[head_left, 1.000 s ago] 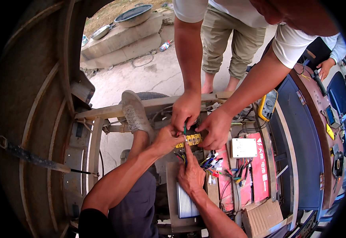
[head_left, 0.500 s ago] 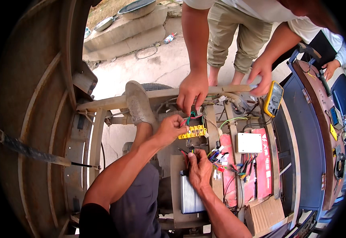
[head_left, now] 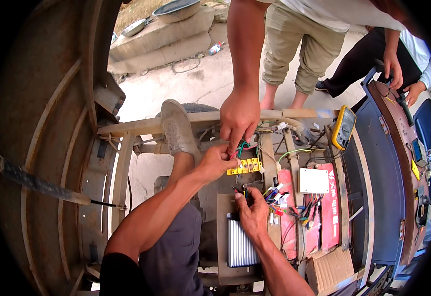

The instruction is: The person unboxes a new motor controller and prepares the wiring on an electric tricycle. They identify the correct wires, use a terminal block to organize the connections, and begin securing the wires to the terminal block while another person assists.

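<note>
A yellow terminal block (head_left: 247,166) lies in the middle of the metal frame, with green and red wires at its far side. My left hand (head_left: 215,162) is closed in a pinch at the block's left end, on what looks like a red wire; the fingertips partly hide it. Just nearer, my right hand (head_left: 253,211) is closed with thumb and fingers around short dark cables whose ends point toward the block. It rests beside a silver finned metal box (head_left: 241,241). From the far side, another person's hand (head_left: 240,118) reaches down, fingers at the same wires.
Right of my right hand spread loose coloured connectors (head_left: 276,197). Red batteries (head_left: 330,217) carry a white box (head_left: 314,180). A yellow multimeter (head_left: 344,128) leans on the frame's far right. Cardboard (head_left: 330,270) lies at near right; a blue cabinet (head_left: 381,182) stands beyond.
The other person's second hand has withdrawn from the far beam, and the first has moved nearer the block. My hands keep nearly the same places; the whole view has shifted slightly.
</note>
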The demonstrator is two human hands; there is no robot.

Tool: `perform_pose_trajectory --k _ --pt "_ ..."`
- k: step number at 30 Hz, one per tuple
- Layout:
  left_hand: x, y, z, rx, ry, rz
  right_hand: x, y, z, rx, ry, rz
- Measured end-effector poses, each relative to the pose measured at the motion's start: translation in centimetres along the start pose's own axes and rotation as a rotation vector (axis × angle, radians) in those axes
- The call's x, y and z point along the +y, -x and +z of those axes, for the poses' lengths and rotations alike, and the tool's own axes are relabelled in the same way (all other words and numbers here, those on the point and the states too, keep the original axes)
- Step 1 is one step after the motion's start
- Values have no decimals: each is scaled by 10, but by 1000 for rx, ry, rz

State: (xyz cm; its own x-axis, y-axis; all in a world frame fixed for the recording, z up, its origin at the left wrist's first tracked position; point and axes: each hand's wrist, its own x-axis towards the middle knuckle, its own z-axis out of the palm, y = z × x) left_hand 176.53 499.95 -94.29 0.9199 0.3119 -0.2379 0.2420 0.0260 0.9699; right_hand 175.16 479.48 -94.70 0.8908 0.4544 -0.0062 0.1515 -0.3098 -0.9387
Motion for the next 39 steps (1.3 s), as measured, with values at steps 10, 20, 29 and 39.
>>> perform_pose_trajectory --k 10,20,29,39 --pt "-11 -1 -8 -23 -40 -44 -4 -4 6 29 -13 203" --pt "13 7 3 14 45 -216 9 -11 17 47 -308 318" --pt "8 7 2 6 43 -245 12 -13 18 53 -301 402" --pt "6 7 3 -3 51 -258 5 -18 11 -101 -624 497"
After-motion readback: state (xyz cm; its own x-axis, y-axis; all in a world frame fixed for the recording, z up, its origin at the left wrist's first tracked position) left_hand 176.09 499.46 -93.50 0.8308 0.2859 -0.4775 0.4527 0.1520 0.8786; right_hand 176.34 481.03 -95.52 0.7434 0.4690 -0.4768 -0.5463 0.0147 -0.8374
